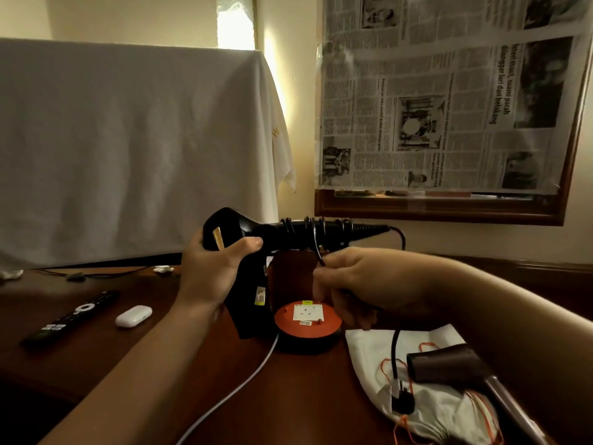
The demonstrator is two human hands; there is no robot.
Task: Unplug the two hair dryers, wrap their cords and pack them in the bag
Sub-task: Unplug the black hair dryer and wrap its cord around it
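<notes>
- The left hand (214, 268) is closed around the body of the black hair dryer (256, 239), holding it up above the wooden table (288, 396).
- The right hand (359, 284) pinches the black cord (317, 248), which is coiled around the dryer's handle just above that hand.
- Below both hands sits an orange extension reel (308, 319).
- Under the right forearm, a brown hair dryer (449, 364) and a plug (401, 398) lie on the white drawstring bag (369, 351).
</notes>
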